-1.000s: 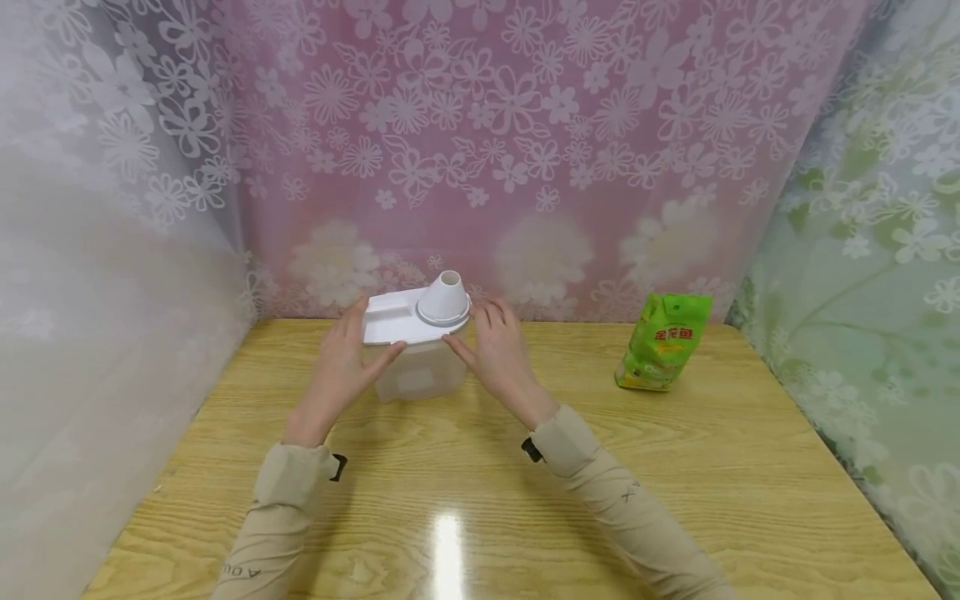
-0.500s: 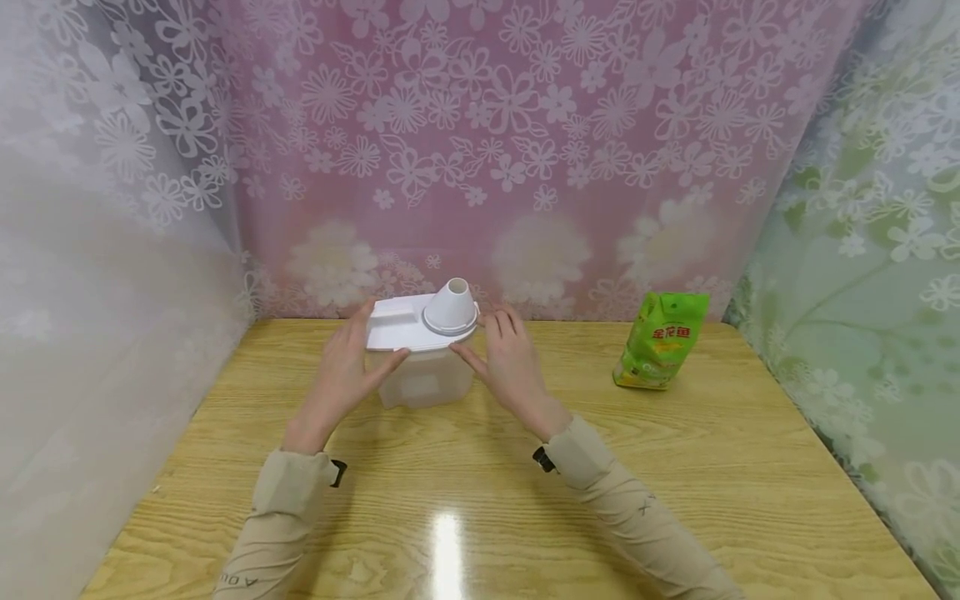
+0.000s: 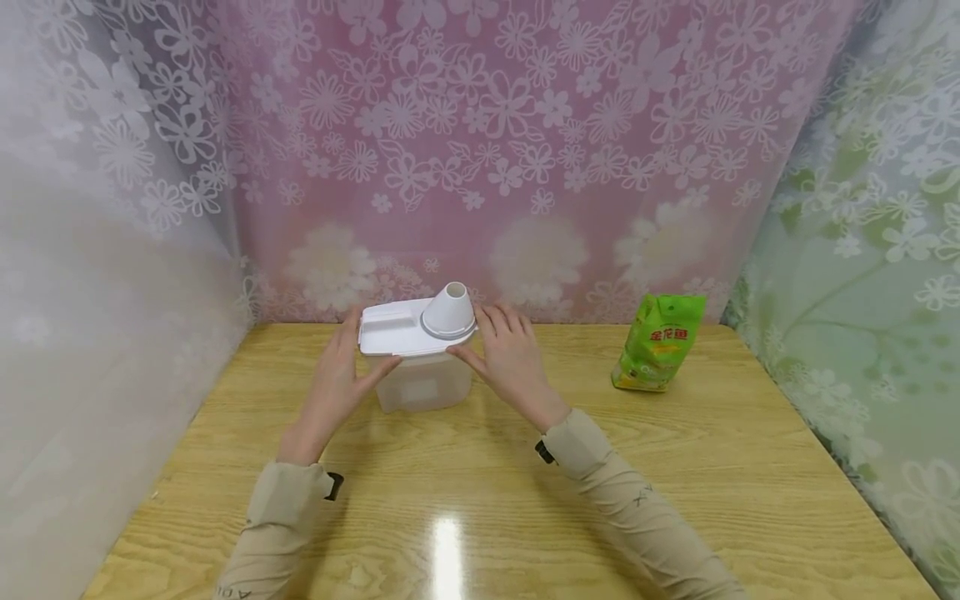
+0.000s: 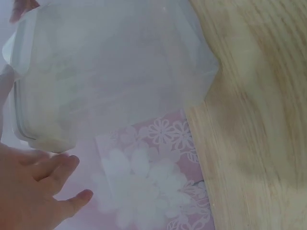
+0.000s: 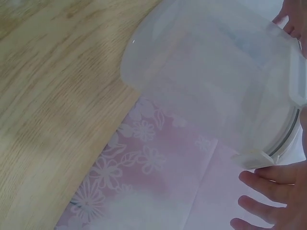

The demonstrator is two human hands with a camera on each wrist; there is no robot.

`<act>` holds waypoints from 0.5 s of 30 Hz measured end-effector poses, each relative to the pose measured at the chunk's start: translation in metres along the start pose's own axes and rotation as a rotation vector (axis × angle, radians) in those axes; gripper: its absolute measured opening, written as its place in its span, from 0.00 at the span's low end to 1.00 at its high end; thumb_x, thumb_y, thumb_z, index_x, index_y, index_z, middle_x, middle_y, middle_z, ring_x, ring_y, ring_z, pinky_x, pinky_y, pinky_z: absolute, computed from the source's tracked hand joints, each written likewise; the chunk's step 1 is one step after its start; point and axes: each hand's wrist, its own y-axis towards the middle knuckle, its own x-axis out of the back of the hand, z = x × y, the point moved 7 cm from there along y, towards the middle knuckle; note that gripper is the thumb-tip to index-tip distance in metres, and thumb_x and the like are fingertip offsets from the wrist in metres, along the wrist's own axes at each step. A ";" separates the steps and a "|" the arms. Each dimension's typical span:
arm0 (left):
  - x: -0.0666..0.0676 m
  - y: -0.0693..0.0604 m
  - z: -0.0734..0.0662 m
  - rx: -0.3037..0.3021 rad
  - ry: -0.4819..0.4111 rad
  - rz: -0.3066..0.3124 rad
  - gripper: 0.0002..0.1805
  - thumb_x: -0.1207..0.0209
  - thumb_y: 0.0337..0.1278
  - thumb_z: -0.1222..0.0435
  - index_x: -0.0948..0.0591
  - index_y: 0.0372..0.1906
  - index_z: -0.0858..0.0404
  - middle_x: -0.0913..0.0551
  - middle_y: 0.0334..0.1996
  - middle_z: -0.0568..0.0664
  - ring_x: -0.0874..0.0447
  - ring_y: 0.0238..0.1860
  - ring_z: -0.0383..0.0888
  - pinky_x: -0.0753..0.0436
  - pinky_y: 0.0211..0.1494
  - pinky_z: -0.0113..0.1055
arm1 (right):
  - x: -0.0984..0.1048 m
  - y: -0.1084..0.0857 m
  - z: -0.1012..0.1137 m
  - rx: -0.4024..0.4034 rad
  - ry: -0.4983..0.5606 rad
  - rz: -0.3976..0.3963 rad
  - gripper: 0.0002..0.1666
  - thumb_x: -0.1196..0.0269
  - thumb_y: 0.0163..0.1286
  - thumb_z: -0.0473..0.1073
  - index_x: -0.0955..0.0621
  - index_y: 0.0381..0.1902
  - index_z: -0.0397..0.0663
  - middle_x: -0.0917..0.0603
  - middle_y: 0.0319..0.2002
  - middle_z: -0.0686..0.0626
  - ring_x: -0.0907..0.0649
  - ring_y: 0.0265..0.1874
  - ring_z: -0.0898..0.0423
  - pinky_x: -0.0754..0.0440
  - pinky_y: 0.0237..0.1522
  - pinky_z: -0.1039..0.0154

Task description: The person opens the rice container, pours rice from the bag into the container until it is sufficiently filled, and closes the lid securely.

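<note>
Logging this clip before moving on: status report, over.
Left hand, right hand at opposite ends of white cone-spouted plastic lid. Translucent boxy plastic container upright beneath. Green printed bag standing apart at right, not in the way.

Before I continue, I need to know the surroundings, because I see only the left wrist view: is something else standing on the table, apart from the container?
Observer: Yes, a green bag stands on the table, to the right of the container in the head view.
Operator: Thank you. What is on the top side?
Observer: A white cone rises from the lid.
Operator: Is its narrow end open or covered?
Observer: Open; a round hole shows there.
</note>
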 end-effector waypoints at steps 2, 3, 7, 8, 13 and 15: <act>-0.001 -0.003 0.001 0.012 0.017 -0.006 0.54 0.33 0.61 0.47 0.48 0.80 0.68 0.39 0.75 0.68 0.39 0.74 0.66 0.40 0.74 0.64 | -0.001 0.000 0.001 0.001 0.008 0.005 0.47 0.38 0.67 0.68 0.26 0.68 0.36 0.19 0.60 0.39 0.25 0.64 0.40 0.27 0.66 0.45; -0.001 -0.003 0.001 0.017 0.027 -0.004 0.54 0.33 0.61 0.47 0.48 0.80 0.69 0.39 0.75 0.68 0.39 0.73 0.67 0.40 0.74 0.64 | -0.001 -0.001 0.001 0.000 0.014 0.003 0.47 0.37 0.67 0.68 0.26 0.67 0.35 0.19 0.60 0.39 0.24 0.64 0.40 0.27 0.66 0.45; -0.001 -0.005 -0.001 0.028 0.046 0.001 0.54 0.33 0.61 0.47 0.48 0.80 0.70 0.39 0.75 0.69 0.39 0.73 0.68 0.42 0.75 0.63 | -0.002 -0.002 0.001 -0.004 0.029 0.009 0.47 0.36 0.66 0.67 0.25 0.67 0.35 0.19 0.60 0.39 0.25 0.64 0.40 0.28 0.66 0.45; -0.002 -0.005 -0.002 0.029 0.051 0.002 0.54 0.33 0.62 0.47 0.48 0.80 0.70 0.39 0.75 0.69 0.39 0.73 0.68 0.42 0.75 0.63 | -0.002 -0.002 0.002 -0.001 0.029 0.008 0.47 0.36 0.66 0.67 0.25 0.66 0.34 0.19 0.60 0.39 0.24 0.63 0.40 0.28 0.66 0.45; -0.002 -0.007 -0.006 0.013 0.076 -0.005 0.54 0.33 0.61 0.47 0.47 0.79 0.71 0.37 0.74 0.69 0.36 0.71 0.68 0.41 0.75 0.63 | 0.001 -0.004 0.002 0.004 0.008 -0.004 0.48 0.39 0.67 0.71 0.24 0.64 0.33 0.19 0.58 0.37 0.24 0.63 0.40 0.28 0.67 0.45; -0.002 -0.006 -0.009 0.004 0.085 -0.003 0.53 0.34 0.61 0.47 0.46 0.79 0.71 0.36 0.73 0.69 0.36 0.71 0.68 0.41 0.75 0.62 | 0.003 -0.005 0.002 0.001 0.003 -0.008 0.48 0.39 0.67 0.71 0.23 0.63 0.32 0.18 0.57 0.37 0.24 0.63 0.40 0.28 0.67 0.46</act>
